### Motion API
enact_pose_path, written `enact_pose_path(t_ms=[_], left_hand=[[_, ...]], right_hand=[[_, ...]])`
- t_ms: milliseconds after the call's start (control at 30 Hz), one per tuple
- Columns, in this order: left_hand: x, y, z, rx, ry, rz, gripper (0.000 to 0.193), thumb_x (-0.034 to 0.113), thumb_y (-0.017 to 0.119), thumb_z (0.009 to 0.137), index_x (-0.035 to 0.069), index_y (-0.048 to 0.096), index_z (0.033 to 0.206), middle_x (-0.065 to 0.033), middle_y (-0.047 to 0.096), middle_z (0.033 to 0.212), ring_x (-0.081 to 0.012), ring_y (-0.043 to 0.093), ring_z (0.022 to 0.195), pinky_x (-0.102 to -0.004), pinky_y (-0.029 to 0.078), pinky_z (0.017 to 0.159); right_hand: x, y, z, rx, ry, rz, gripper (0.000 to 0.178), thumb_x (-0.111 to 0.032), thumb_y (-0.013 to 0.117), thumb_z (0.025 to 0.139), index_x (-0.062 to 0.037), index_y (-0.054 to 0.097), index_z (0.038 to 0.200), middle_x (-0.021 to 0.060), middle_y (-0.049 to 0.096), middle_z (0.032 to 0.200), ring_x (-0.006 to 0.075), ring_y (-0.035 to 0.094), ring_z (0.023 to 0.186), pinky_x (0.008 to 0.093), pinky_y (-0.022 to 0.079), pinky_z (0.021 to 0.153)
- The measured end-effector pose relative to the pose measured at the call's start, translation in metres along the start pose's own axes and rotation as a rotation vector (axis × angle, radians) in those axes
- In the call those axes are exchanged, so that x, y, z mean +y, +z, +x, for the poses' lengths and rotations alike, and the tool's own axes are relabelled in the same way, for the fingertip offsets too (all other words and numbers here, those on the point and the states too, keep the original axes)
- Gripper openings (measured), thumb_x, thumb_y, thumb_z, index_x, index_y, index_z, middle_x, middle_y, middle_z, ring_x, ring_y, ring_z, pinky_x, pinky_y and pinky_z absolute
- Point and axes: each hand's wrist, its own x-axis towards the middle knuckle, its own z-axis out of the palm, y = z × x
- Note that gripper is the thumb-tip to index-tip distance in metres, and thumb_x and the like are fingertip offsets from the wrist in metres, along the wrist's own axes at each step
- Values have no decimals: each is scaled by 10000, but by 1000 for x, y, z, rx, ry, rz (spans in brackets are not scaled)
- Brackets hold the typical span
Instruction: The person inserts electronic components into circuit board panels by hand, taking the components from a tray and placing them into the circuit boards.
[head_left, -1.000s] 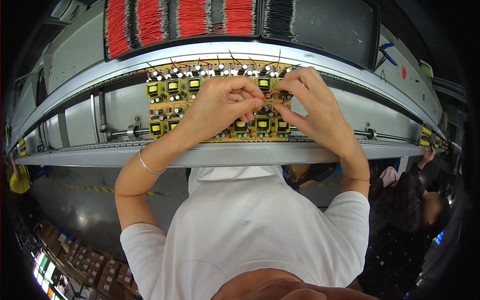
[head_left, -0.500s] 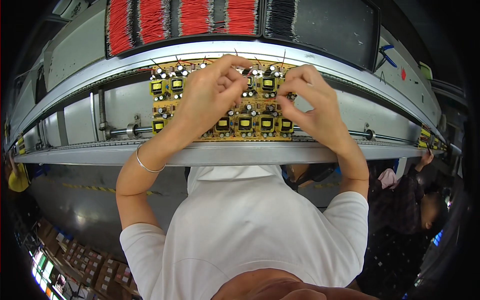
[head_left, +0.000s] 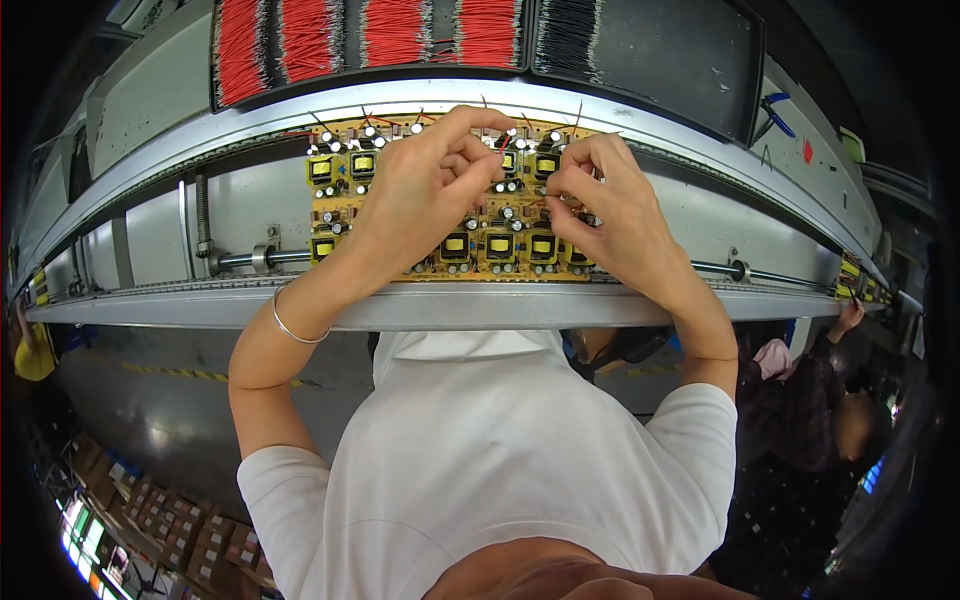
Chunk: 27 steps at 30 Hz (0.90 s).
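A panel of yellow-brown circuit boards [head_left: 485,270] lies on the conveyor in front of me. It carries yellow-wrapped transformers [head_left: 499,246], round capacitors and several upright wire ends. Over its middle, my left hand [head_left: 425,180] is closed in a pinch, with a short red wire [head_left: 504,142] at its thumb and forefinger. My right hand [head_left: 620,205] is closed too, its fingertips low over the right part of the boards. What those fingertips hold is too small to make out. Both hands hide part of the panel.
Beyond the far rail [head_left: 400,100] stands a black tray [head_left: 680,60] with bundles of red wires [head_left: 395,35] and black wires [head_left: 566,40]. Blue-handled pliers [head_left: 775,115] lie to its right. The near metal rail [head_left: 480,305] runs before my body. Another person [head_left: 800,400] is at right.
The boards have shifted slightly to the right. My right hand's fingertips have moved a little left and drawn closer together. The red wire at my left fingertips now shows more clearly.
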Motion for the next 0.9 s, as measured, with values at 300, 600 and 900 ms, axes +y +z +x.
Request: enact_pose_path(t_ms=[300, 600, 900], left_hand=[[4, -6, -2, -45, -40, 82, 264, -36, 621, 913, 7, 649, 1173, -56, 689, 833, -65, 576, 657, -161, 479, 591], [-6, -5, -3, 46, 198, 106, 126, -36, 662, 839, -7, 687, 960, -38, 649, 707, -91, 525, 560, -221, 423, 485], [6, -13, -4, -1, 132, 187, 97, -44, 686, 847, -13, 717, 934, -39, 704, 841, -87, 593, 707, -190, 494, 634]], right_hand=[[-3, -3, 2, -18, -10, -103, 164, 57, 694, 718, -19, 607, 835, 67, 542, 983, 220, 492, 885, 306, 445, 755], [-7, -1, 5, -95, -47, -149, 152, 30, 715, 721, -29, 599, 800, 64, 533, 975, 229, 491, 874, 312, 444, 758], [-6, -17, 14, -203, -95, -258, 163, -53, 764, 747, -22, 624, 825, 62, 543, 954, 229, 498, 871, 306, 438, 733]])
